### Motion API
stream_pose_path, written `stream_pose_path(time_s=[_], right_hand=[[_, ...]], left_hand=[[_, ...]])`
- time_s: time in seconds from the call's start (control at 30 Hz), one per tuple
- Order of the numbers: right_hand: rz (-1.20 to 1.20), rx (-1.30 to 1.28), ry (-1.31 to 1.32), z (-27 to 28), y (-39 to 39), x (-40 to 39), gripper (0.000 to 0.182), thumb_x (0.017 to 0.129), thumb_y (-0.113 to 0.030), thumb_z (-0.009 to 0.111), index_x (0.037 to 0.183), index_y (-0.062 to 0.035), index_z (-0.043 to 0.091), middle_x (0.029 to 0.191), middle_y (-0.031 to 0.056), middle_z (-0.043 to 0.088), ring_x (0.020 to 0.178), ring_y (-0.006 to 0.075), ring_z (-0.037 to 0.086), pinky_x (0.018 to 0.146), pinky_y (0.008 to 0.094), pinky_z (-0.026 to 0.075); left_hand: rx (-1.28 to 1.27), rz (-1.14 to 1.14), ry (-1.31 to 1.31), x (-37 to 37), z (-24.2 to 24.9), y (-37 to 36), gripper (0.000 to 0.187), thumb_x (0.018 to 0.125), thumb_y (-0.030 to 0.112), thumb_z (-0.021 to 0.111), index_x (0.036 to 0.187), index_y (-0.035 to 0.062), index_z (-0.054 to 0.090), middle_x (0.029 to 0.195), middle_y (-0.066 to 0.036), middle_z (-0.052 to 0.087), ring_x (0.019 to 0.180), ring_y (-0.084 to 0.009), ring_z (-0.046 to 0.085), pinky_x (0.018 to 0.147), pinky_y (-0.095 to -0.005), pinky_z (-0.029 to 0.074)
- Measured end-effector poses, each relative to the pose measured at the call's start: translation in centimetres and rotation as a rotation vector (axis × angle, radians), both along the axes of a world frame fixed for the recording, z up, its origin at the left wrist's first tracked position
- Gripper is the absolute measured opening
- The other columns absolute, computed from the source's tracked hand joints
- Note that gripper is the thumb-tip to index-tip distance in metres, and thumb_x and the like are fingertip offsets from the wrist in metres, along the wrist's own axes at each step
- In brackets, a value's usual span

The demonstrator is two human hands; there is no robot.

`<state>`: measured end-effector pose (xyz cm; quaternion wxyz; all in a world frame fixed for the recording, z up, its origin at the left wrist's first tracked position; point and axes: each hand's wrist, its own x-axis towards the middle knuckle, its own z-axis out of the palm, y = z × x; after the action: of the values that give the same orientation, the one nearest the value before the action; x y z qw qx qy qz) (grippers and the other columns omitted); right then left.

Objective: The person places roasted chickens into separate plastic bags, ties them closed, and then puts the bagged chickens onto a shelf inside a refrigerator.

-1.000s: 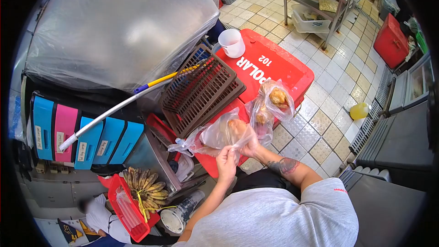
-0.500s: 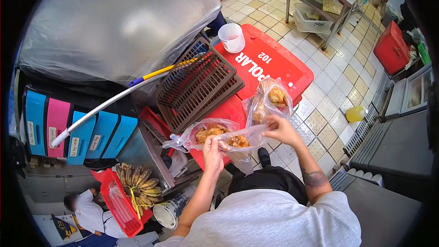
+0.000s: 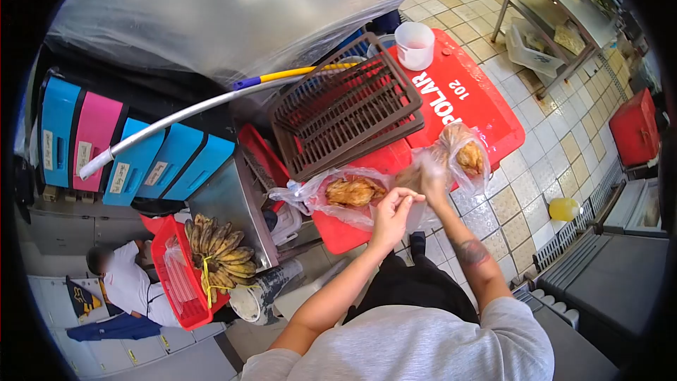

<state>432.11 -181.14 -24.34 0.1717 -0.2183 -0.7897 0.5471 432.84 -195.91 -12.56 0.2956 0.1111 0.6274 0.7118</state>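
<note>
My left hand (image 3: 395, 219) is closed in a pinch on the clear plastic of a bag, above the front of the red cooler. That clear plastic bag (image 3: 328, 206) lies on its side with browned cooked chicken (image 3: 350, 192) inside and a gathered, twisted end toward the left. To its right, my right hand (image 3: 432, 178) is smeared by motion, so its fingers cannot be made out. It is close to a second plastic bag (image 3: 446, 142), which also holds browned chicken pieces (image 3: 470, 159) and sits near the cooler's right edge.
Dark brown plastic crates (image 3: 345, 109) and a white tub (image 3: 415, 46) stand on the red cooler (image 3: 486, 109). A long pole (image 3: 176, 121) slants across blue and pink drawers. Bananas (image 3: 220, 254) lie by a red basket (image 3: 176, 275); a person (image 3: 127, 275) is beyond. A yellow-liquid jug (image 3: 564, 209) stands rightward.
My right hand has moved from the stretched bag edge toward the second bag and is now blurred. My left hand still pinches plastic, farther right. The whole view has shifted.
</note>
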Motion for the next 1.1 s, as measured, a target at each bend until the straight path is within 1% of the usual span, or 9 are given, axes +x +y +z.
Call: stream_pose_path(time_s=[0.03,0.1,0.23,0.33,0.43,0.63,0.8,0.93,1.1], right_hand=[[-0.1,-0.07,-0.355,0.5,0.3,-1.3,0.023,0.085,-0.023,0.054,0.091,-0.0015,0.06,0.092,0.0186,0.062,0.08,0.03,0.062,0.071,0.0411,0.047],[-0.021,-0.139,-0.275,0.1,0.4,-2.8,0.024,0.089,-0.022,0.049,0.093,-0.0004,0.059,0.093,0.018,0.062,0.082,0.0304,0.061,0.073,0.0397,0.047],[0.28,0.021,0.068,0.5,-0.8,-2.6,0.024,0.09,-0.02,0.048,0.094,-0.0003,0.059,0.092,0.0156,0.063,0.087,0.0309,0.06,0.077,0.0361,0.047],[0.774,0.59,-0.029,-6.5,0.3,-1.3,0.03,0.079,-0.009,0.048,0.106,-0.0076,0.061,0.096,0.0127,0.064,0.097,0.0269,0.06,0.1,0.0412,0.033],[1.062,0.854,-0.366,-9.1,-0.4,1.8,0.038,0.076,-0.009,0.047,0.112,-0.011,0.059,0.098,0.0113,0.065,0.1,0.0235,0.06,0.108,0.0451,0.021],[1.067,0.865,-0.718,-14.9,-0.8,1.7,0.038,0.075,-0.02,0.055,0.112,-0.0125,0.06,0.102,0.0086,0.065,0.101,0.0214,0.06,0.107,0.0468,0.022],[1.173,0.9,-1.057,-2.5,-5.6,-4.0,0.04,0.067,-0.035,0.072,0.099,-0.012,0.066,0.104,0.0108,0.065,0.099,0.0282,0.061,0.098,0.0459,0.037],[1.017,0.755,-0.526,0.1,-14.8,-7.2,0.035,0.065,-0.03,0.07,0.091,-0.0076,0.068,0.092,0.012,0.067,0.088,0.0294,0.065,0.073,0.043,0.051],[0.803,1.102,-0.217,-12.3,-22.0,-7.6,0.028,0.082,-0.023,0.052,0.103,-0.0078,0.062,0.111,0.0128,0.057,0.108,0.0273,0.052,0.085,0.0438,0.046]], left_hand=[[-0.103,0.033,0.098,-0.4,-0.4,-0.9,0.011,0.09,0.006,0.051,0.1,0.0035,0.053,0.101,-0.01,0.063,0.093,-0.0164,0.06,0.082,-0.0293,0.047],[-0.309,0.092,0.297,-1.3,-2.1,-2.8,0.02,0.084,0.006,0.059,0.103,0.0023,0.053,0.102,-0.011,0.062,0.093,-0.0201,0.06,0.082,-0.0322,0.047],[-1.272,-0.038,0.728,-2.1,-9.5,-10.4,0.052,0.07,0.015,0.071,0.116,0.0033,0.049,0.126,-0.017,0.045,0.124,-0.0298,0.04,0.103,-0.0504,0.029],[-1.15,-0.239,1.004,-4.8,-16.3,-16.1,0.056,0.071,0.023,0.071,0.119,0.0054,0.048,0.119,-0.016,0.054,0.116,-0.0295,0.049,0.104,-0.0555,0.024],[-1.47,-0.805,0.588,-7.3,-15.5,-17.2,0.055,0.077,0.026,0.065,0.126,0.0104,0.046,0.112,-0.012,0.06,0.107,-0.0268,0.057,0.104,-0.0611,0.02],[-1.302,-0.958,0.715,-4.6,-20.7,-20.6,0.025,0.085,0.013,0.045,0.101,0.0138,0.064,0.098,-0.011,0.065,0.093,-0.0248,0.063,0.097,-0.0569,0.034],[-1.211,-0.655,0.679,-1.7,-18.2,-22.1,0.022,0.079,0.011,0.047,0.087,0.01,0.067,0.093,-0.011,0.064,0.098,-0.0281,0.06,0.09,-0.0494,0.041],[-1.133,-0.53,0.701,-0.4,-17.3,-24.7,0.017,0.075,0.009,0.05,0.079,0.0084,0.067,0.087,-0.012,0.062,0.094,-0.0292,0.059,0.085,-0.0455,0.043],[-1.052,-0.408,0.555,1.4,-16.2,-27.9,0.011,0.072,0.005,0.054,0.069,0.0046,0.064,0.082,-0.013,0.059,0.09,-0.0308,0.058,0.078,-0.0431,0.046]])
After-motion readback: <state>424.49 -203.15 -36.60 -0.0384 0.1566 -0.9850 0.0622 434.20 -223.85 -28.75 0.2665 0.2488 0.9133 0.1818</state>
